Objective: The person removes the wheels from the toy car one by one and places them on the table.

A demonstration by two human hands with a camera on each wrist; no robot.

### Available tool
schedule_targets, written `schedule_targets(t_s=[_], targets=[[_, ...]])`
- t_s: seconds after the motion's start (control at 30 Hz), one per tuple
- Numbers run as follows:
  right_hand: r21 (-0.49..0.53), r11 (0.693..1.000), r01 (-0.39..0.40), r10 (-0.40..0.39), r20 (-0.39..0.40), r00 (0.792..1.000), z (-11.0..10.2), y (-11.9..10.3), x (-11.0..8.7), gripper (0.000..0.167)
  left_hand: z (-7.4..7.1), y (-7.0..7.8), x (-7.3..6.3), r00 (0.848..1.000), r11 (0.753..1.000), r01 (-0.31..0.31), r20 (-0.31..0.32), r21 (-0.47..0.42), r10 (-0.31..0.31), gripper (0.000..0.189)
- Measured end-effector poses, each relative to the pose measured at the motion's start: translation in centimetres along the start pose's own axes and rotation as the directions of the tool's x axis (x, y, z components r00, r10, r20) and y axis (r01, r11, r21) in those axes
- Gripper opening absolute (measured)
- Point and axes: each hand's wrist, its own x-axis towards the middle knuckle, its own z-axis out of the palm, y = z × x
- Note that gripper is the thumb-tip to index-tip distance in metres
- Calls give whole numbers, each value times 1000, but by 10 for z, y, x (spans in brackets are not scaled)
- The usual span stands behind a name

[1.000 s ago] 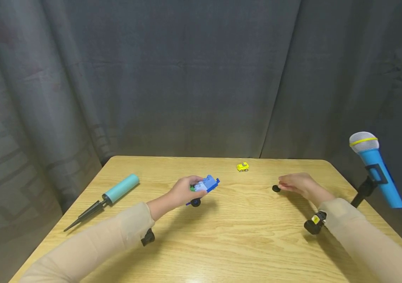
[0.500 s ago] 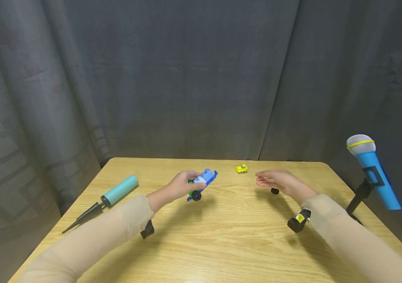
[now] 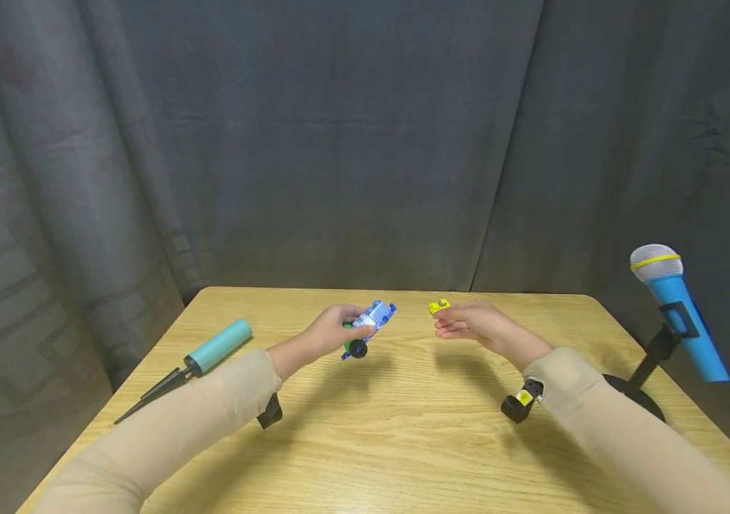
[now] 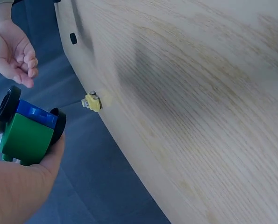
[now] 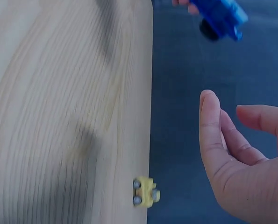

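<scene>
Overall, dark grey curtains [image 3: 339, 143] hang across the upper frame behind a pale wood-grained worktop [image 3: 403, 442] with rounded far corners. On its left lies a teal pump [image 3: 219, 348], its black nozzle slanting towards the lower left. Near the centre, the left grip [image 3: 326, 335] pinches a blue and green toy vehicle [image 3: 377, 314] with black wheels, tilted above the worktop. Right of it, a yellow toy car [image 3: 439, 306] stands near the far edge; the right grip [image 3: 477, 325], thumb spread from the fingers, hovers nearby, hiding the car's lower corner in the head view. A small black piece [image 4: 73, 38] lies upper left in the left wrist view. Far right, a blue microphone [image 3: 682, 314] tops a black stand [image 3: 647, 365], its base partly behind the right sleeve [image 3: 583, 400].
</scene>
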Motion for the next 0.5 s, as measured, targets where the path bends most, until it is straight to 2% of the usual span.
schedule_targets(t_s=[0.33,0.5], targets=[[1,998,63,-63,86,994,33,-13,-1,38,0,3,3,999,996,35,-16,-76,-37,56],[6,998,66,-67,143,987,51,-16,1,37,0,5,3,997,990,54,-38,-129,-60,58]])
